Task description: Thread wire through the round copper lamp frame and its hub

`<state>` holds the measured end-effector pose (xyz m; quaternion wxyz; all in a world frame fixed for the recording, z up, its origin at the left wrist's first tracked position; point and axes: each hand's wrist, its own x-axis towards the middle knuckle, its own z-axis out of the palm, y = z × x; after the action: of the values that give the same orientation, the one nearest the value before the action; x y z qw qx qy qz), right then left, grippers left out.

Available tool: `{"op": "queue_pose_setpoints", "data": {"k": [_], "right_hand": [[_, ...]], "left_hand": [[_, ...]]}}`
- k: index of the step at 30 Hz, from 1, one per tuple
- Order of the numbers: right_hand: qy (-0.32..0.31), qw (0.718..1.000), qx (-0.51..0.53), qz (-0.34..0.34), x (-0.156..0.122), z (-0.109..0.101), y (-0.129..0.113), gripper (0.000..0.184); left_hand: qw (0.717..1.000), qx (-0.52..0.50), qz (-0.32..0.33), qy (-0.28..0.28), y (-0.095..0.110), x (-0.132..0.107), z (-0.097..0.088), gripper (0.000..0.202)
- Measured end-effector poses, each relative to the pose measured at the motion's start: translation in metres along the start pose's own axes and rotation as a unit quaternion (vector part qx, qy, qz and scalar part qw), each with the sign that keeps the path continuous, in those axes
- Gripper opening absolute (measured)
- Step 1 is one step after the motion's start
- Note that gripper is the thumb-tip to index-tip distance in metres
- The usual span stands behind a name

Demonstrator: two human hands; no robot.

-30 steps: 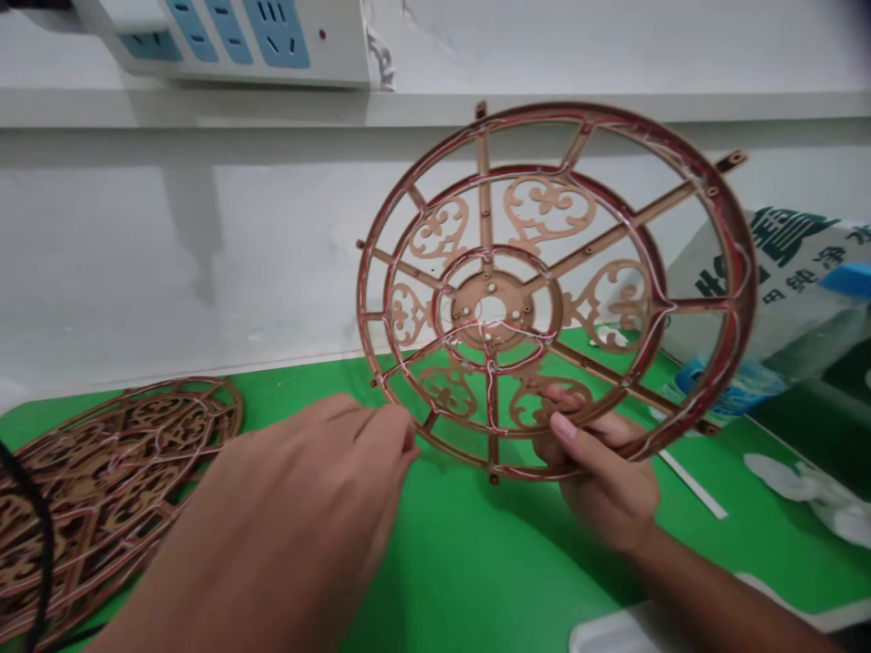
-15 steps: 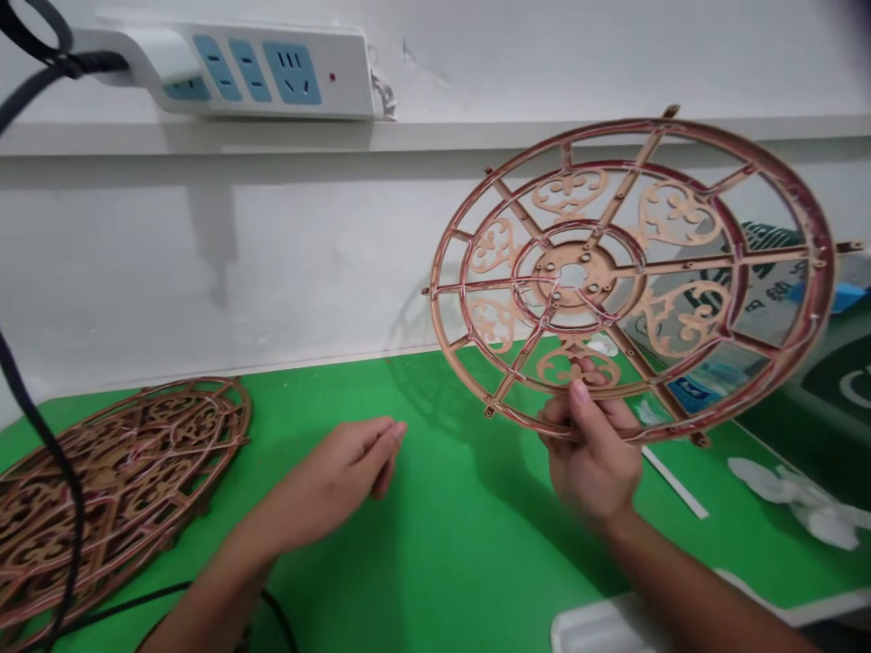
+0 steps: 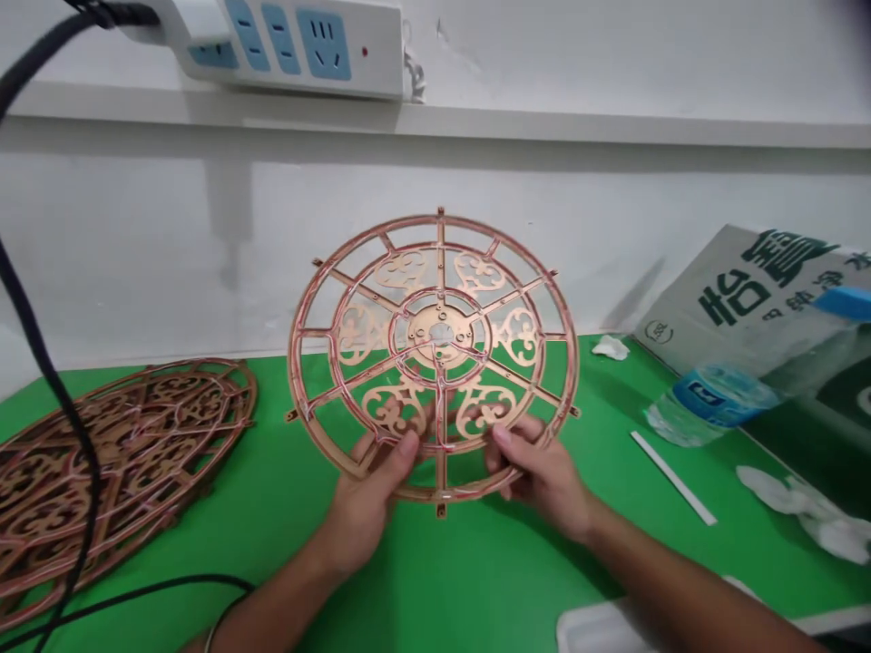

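A round copper-coloured lattice frame (image 3: 441, 292) with spokes, scroll ornaments and thin wire along its rings is held up, tilted, above the green table. My left hand (image 3: 367, 494) grips its lower left rim, thumb on the near side. At the lower right rim, my right hand (image 3: 541, 462) is closed on the same frame, its thumb over the inner ring. Some fingers of both hands are partly hidden behind the lattice. Similar round frames (image 3: 136, 453) lie stacked on the table at the left.
A white power strip (image 3: 319, 50) is fixed on the wall. Black cables (image 3: 41, 354) hang at the left. To the right are a carton (image 3: 687, 299), a water bottle (image 3: 721, 399), a white strip (image 3: 673, 478) and crumpled white pieces (image 3: 809, 512). A white tray (image 3: 599, 626) sits at the front.
The round frame has moved left and down to the middle and now faces me more squarely. My left hand, empty before, has taken hold of its rim; my right hand still holds it.
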<state>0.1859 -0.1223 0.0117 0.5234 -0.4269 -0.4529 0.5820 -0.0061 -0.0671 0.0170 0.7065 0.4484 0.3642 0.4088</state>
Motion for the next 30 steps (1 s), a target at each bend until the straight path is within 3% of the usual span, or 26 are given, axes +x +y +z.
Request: {"op": "queue_pose_setpoints", "data": {"k": [2,5,7,8,11,14,17,21,25,30], "right_hand": [[-0.103,0.992,-0.045,0.049,0.002,-0.008,-0.009,0.055],[-0.292,0.941,-0.109,0.133,0.000,-0.018,-0.022,0.046],[-0.359,0.915,-0.095,0.159,-0.004,-0.019,-0.026,0.038],[-0.362,0.918,-0.052,0.154,-0.006,-0.018,-0.027,0.036],[-0.296,0.944,0.127,0.069,-0.007,-0.012,-0.034,0.032],[-0.231,0.957,0.174,-0.011,0.000,-0.013,-0.054,0.033],[-0.137,0.981,0.118,-0.069,0.012,-0.025,-0.077,0.040],[0.010,0.992,0.031,-0.119,0.021,-0.044,-0.082,0.022],[0.119,0.974,-0.102,-0.166,0.020,-0.054,-0.057,0.028],[0.153,0.939,-0.230,-0.205,0.017,-0.050,-0.040,0.028]], "left_hand": [[0.999,-0.040,-0.002,0.034,0.007,0.001,0.006,0.057],[0.995,-0.076,-0.005,0.068,0.013,0.006,0.009,0.056],[0.993,-0.091,-0.005,0.079,0.012,0.008,0.008,0.057],[0.992,-0.097,-0.009,0.080,0.010,0.008,0.008,0.058],[0.991,-0.111,-0.039,0.062,0.005,0.005,0.008,0.065],[0.989,-0.119,-0.077,0.031,0.001,0.000,0.011,0.067],[0.986,-0.116,-0.124,0.000,-0.001,-0.006,0.014,0.056],[0.977,-0.110,-0.182,-0.029,0.000,-0.008,0.018,0.054],[0.967,-0.088,-0.234,-0.046,-0.001,-0.005,0.017,0.060],[0.960,-0.050,-0.258,-0.096,-0.010,0.002,0.012,0.056]]}}
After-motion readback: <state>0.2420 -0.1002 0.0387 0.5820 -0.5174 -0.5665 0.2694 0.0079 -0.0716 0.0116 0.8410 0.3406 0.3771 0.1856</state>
